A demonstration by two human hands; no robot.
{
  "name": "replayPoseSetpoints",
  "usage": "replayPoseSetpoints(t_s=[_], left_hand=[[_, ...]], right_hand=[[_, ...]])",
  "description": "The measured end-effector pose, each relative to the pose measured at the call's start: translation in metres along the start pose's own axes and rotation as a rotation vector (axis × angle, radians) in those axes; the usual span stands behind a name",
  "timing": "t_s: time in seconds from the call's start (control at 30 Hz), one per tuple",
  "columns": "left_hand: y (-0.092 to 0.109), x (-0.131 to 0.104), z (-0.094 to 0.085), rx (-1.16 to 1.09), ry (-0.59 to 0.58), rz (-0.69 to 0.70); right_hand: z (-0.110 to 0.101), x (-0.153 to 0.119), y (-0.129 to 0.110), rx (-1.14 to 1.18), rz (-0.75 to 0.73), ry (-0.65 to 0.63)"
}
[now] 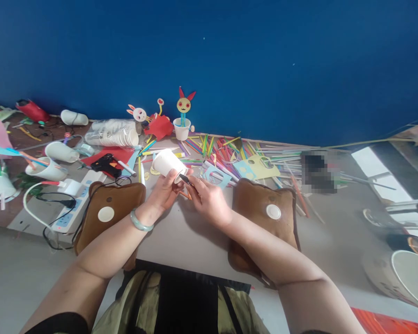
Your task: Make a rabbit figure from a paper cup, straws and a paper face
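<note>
Both hands are closed on something: my left hand (165, 194) grasps a white paper cup (167, 162), and my right hand (208, 200) pinches a small dark tool (183, 178) whose kind I cannot make out. Seen from my head, the grey table (195, 234) runs along a deep blue wall (209, 69). A brown cushion (120, 199) lies beside my left forearm and another brown cushion (254, 199) beside my right one. Coloured sticks (225, 155) are strewn across the table beyond my hands; a power strip (71, 208) and a black glue gun (105, 164) lie to the left. Against the wall, a small cup (182, 132) stands upright with a red-eared puppet (183, 105) in it. More cups are stacked in a clear bag (111, 133), near a cup lying on its side (61, 151), and blue and orange strips stick out of a tilted cup (48, 170). At lower right is a large white bucket (413, 276). The cup I hold is tilted above the table, just in front of the puppet, between my hands, with the tool's dark end right by its side.
</note>
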State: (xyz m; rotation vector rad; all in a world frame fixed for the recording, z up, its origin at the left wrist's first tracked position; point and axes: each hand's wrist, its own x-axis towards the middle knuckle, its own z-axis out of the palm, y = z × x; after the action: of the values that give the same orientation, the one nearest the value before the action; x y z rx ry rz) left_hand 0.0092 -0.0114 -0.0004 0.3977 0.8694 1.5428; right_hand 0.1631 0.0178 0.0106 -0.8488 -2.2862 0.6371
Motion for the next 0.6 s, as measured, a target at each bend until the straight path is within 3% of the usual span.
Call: replayPoseSetpoints(t_s=[0.1, 0.17, 0.4, 0.6], left_hand=[[0.0, -0.001, 0.002, 0.0, 0.009, 0.037], [0.002, -0.001, 0.002, -0.012, 0.019, 0.021], [0.014, 0.003, 0.001, -0.062, 0.089, -0.042], [0.014, 0.001, 0.001, -0.056, 0.025, -0.035]], right_hand=[[0.002, -0.004, 0.007, -0.374, -0.125, -0.018], [0.001, -0.004, 0.009, -0.468, -0.17, -0.027], [-0.008, -0.002, -0.004, -0.235, -0.121, 0.028], [-0.011, -0.001, -0.008, -0.15, -0.09, 0.009]])
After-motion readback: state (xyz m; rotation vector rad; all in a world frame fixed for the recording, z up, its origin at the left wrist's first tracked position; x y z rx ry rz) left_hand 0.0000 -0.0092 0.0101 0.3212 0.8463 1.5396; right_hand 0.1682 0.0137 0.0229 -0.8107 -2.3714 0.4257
